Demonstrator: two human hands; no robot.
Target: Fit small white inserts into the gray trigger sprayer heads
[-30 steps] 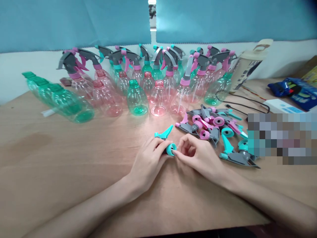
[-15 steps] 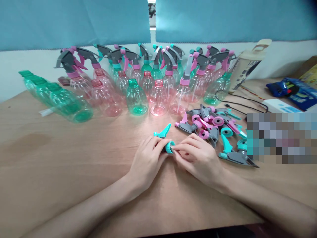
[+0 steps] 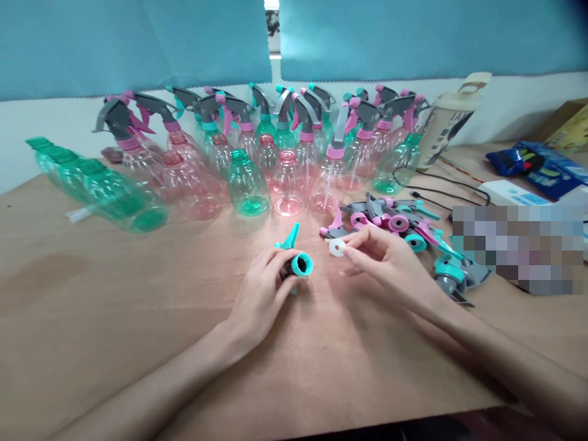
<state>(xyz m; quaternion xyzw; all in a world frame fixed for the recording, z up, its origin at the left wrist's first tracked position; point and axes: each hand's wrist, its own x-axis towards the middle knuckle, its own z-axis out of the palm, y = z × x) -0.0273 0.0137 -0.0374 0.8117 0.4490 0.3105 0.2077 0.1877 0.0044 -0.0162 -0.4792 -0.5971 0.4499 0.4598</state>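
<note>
My left hand (image 3: pixel 260 288) is closed around a turquoise and grey trigger spray head (image 3: pixel 302 264), its threaded collar facing right with a dark opening inside. The turquoise trigger points up and away. Between thumb and fingertips, my right hand (image 3: pixel 386 257) pinches a small white washer (image 3: pixel 337 247) with a hole in its middle. The washer is held apart from the collar, to its right. Just behind my right hand lies a heap of loose spray heads (image 3: pixel 399 223) in pink, turquoise and grey, partly hidden by it.
Several green and pink bottles stand along the back, including an open green bottle (image 3: pixel 248 184); many others carry spray heads. Green bottles (image 3: pixel 133 208) line up at the left. A tumbler (image 3: pixel 448 122), a black cable (image 3: pixel 436 188) and a blue packet (image 3: pixel 542 168) are at the right.
My right hand has drawn away from the spray head's collar to the right, and the white washer now shows in its fingers. The collar's inside has come into sight.
</note>
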